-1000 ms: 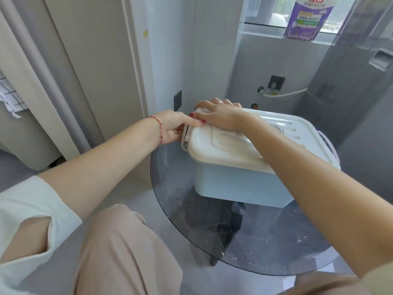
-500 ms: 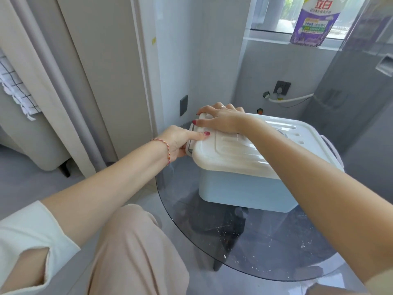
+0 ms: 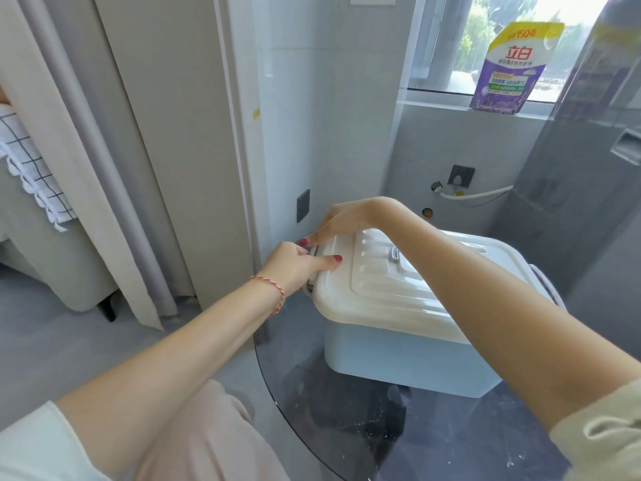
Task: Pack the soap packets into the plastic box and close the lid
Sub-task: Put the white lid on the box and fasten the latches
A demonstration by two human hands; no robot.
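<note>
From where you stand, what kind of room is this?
Probably a home laundry or utility corner. A purple detergent refill pouch stands on the windowsill, a wall water tap with a white hose sits below it, and the white-lidded plastic storage box rests on a round dark glass table.

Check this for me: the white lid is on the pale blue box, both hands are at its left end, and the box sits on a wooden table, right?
Not quite. The head view shows the box on a round dark glass table, not a wooden one. The rest holds: the white lid is on the box, and the left hand and right hand are both at its left end.
</note>
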